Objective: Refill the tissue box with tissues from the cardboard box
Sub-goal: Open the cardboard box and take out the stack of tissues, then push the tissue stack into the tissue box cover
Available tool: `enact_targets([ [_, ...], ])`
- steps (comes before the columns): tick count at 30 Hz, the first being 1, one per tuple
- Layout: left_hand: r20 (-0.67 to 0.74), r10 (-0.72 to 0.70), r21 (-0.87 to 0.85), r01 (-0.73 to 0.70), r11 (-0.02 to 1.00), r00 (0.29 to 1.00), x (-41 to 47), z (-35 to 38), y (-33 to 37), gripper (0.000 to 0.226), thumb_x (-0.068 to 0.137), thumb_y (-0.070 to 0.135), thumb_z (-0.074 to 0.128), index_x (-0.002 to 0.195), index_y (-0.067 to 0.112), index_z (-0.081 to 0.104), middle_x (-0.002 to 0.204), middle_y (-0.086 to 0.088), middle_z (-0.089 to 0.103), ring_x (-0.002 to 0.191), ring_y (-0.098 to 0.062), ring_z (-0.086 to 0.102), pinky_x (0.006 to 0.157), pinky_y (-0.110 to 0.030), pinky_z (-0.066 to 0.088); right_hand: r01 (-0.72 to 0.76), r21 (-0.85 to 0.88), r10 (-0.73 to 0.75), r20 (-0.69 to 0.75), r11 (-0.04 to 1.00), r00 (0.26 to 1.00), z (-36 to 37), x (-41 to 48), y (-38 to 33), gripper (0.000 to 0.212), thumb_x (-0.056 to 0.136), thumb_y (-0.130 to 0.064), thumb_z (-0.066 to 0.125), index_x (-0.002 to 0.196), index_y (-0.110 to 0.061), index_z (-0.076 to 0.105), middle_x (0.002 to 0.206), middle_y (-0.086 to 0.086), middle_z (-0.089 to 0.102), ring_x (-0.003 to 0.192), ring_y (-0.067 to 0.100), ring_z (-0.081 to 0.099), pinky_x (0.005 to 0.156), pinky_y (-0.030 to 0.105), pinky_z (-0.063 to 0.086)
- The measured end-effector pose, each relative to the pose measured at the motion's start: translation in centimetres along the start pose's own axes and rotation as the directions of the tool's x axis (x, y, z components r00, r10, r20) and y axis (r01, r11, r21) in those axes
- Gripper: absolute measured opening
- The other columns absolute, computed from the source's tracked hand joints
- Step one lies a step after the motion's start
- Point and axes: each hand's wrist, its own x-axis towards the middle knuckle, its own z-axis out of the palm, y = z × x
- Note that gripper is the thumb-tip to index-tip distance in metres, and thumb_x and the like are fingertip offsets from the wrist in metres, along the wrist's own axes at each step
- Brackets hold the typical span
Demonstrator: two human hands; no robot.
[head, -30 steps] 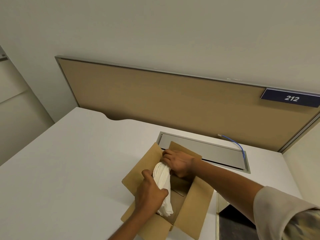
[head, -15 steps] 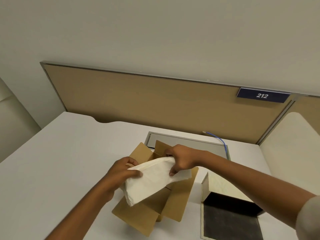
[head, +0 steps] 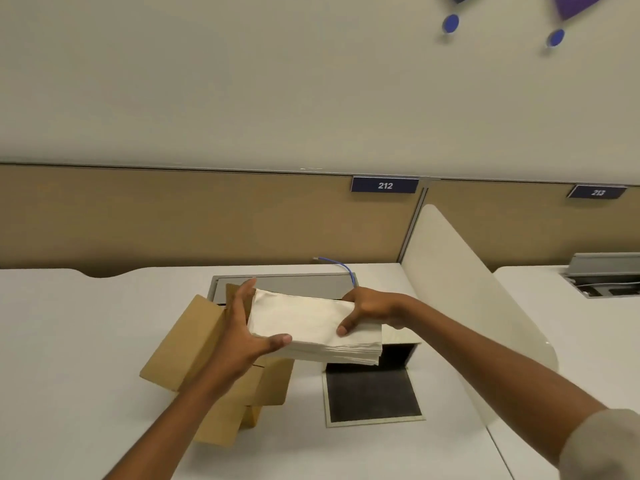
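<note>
A flat stack of white tissues hangs level above the desk, held at both ends. My left hand grips its left end and my right hand grips its right end. Below and to the left stands the open brown cardboard box with its flaps spread. Under the right end of the stack lies the tissue box, open, with its dark lid folded flat onto the desk toward me. The stack hides most of the tissue box's inside.
The white desk has a grey cable hatch at the back with a blue cable. A tan partition runs behind. A cream divider panel stands at the right, with another desk beyond it.
The tissues have come up out of the cardboard box and been flattened into a level stack. Both hands carried it right, over the tissue box. The view swung right and up.
</note>
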Motion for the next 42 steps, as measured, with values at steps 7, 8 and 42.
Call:
enact_targets([
  [7,0.241,-0.076,0.007,0.076,0.997,0.968,-0.7,3.4,-0.7,0.093,0.049,0.051,0.089,0.126,0.056,0.038,0.129,0.012,0.041,0.112,-0.014,0.047,0.082,-0.028,0.053,-0.054,-0.036,0.048,-0.153,0.998,0.987,0.9,-4.1,4.6,0.056,0.060,-0.037,0.088,0.102,-0.008,0.067,0.101,0.007,0.068,0.091,0.023,0.067,0.076,0.036,0.056],
  [8,0.241,-0.081,0.018,0.079,0.997,0.967,-0.9,4.0,-1.0,0.091,0.051,0.049,0.089,0.127,0.053,0.038,0.128,0.009,0.042,0.111,-0.014,0.047,0.081,-0.028,0.052,-0.067,-0.038,0.059,-0.186,0.997,0.981,1.2,-4.3,5.4,0.057,0.063,-0.037,0.088,0.108,-0.010,0.065,0.108,0.006,0.065,0.097,0.023,0.065,0.081,0.036,0.056],
  [42,0.030,-0.317,0.299,0.294,0.908,0.948,0.2,19.9,-16.6,0.085,0.065,0.028,0.087,0.133,0.034,0.036,0.132,0.001,0.044,0.110,-0.013,0.043,0.083,-0.021,0.044,0.090,-0.361,-0.303,-0.595,0.928,0.744,8.3,3.4,28.0,0.046,0.089,-0.018,0.068,0.134,-0.015,0.056,0.142,0.024,0.038,0.131,0.037,0.043,0.093,0.035,0.047],
])
